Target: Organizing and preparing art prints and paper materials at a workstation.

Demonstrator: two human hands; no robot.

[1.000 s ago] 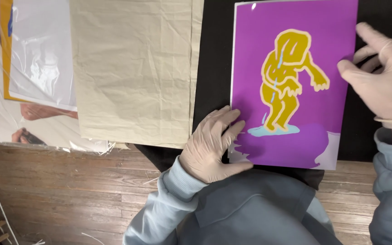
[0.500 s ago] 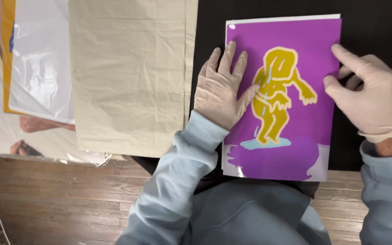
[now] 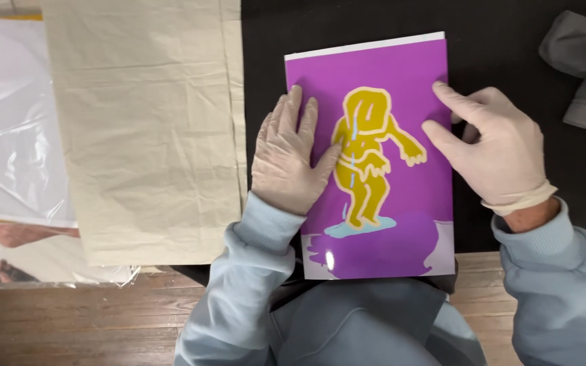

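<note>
Both gloved hands rest on a purple print (image 3: 401, 156) with a yellow figure, lying on the black worktop (image 3: 266, 61) at centre frame. The left hand (image 3: 289, 159) lies flat and open on its left edge, gripping nothing. The right hand (image 3: 496, 152) presses spread fingertips (image 3: 442, 90) near its right edge. Cream paper sheets (image 3: 150, 129) lie to the left, touching the plastic-covered sheet (image 3: 15, 122) at far left

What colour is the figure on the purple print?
Mustard yellow figure with a pale outline, on the purple print; head view.
</note>
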